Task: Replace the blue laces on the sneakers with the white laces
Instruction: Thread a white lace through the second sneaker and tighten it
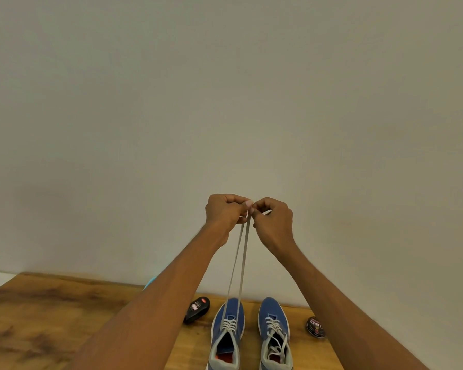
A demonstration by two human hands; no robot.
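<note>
Both hands raised well above the desk (pixel 51 316). Left hand (pixel 225 210) and right hand (pixel 274 217) touch at the fingertips, each pinching one end of the white lace (pixel 242 252), both strands pulled taut. Lace runs down to the left sneaker (pixel 227 332), threaded through its eyelets. Right sneaker (pixel 274 332) just beside it, white-laced, near the desk's far edge. Black polish bottle (pixel 197 309) left of the pair; polish tin (pixel 316 327) right.
</note>
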